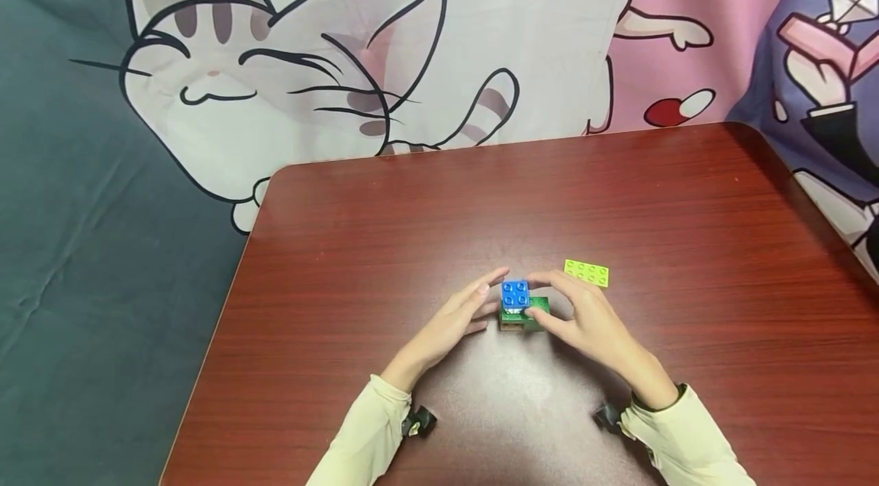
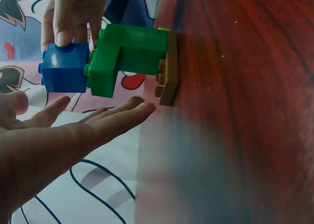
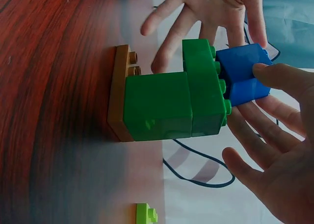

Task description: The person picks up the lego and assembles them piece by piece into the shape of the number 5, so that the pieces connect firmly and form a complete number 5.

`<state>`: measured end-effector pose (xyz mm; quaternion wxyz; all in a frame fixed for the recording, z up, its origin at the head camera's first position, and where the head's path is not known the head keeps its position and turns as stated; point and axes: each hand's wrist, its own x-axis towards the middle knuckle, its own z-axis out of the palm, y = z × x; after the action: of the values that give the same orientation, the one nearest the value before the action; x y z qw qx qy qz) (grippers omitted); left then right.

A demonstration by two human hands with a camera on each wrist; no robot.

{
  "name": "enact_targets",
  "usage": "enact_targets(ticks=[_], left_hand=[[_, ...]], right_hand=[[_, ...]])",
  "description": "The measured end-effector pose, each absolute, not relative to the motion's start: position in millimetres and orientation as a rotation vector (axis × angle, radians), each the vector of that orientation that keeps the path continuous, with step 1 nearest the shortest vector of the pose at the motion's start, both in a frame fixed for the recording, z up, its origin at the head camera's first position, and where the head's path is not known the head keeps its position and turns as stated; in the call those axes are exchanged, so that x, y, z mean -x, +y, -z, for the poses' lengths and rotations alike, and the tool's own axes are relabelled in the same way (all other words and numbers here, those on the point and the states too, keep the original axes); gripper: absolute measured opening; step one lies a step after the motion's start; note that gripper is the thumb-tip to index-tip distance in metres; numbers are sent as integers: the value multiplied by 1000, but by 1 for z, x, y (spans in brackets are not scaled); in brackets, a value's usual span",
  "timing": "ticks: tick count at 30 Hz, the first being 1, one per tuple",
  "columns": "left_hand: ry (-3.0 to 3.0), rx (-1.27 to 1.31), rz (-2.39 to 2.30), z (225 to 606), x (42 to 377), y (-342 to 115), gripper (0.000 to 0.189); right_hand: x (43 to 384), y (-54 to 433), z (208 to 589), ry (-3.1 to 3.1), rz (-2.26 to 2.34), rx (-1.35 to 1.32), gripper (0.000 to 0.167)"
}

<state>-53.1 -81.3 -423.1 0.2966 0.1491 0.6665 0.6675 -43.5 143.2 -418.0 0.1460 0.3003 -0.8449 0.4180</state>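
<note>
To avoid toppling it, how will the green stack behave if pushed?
The green stack would probably move stiffly with the brown base, since they look joined. A high push might tip it, as the upper brick overhangs the lower brick. Flat faces make rolling unlikely.

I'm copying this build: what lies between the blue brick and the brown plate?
A longer green brick stacked on a shorter green brick; the right wrist view shows it.

Before me: glossy red-brown table [image 1: 384,219], pale glare [image 1: 532,387] on my side. Beyond: cartoon-cat backdrop [image 1: 563,20], teal left, pink and blue right.
</note>
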Motion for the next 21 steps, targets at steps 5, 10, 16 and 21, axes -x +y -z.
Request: enact_targets(ticks=[5,10,16,21], left_hand=[[1721,-361,-1800,427,52,-79,44],[1662,-363,-1858,430,51,-78,43],[1637,-387,-1886,433,48,-78,41],[1644,-410,-1890,432,49,-78,41]], right_hand=[[44,143,420,-2437,-1220,-861,43],[43,143,423,-2440,-1237,-867,43],[42,142,424,-2423,-1265,-891,42],[44,141,425,-2416,-1247,-907,41]])
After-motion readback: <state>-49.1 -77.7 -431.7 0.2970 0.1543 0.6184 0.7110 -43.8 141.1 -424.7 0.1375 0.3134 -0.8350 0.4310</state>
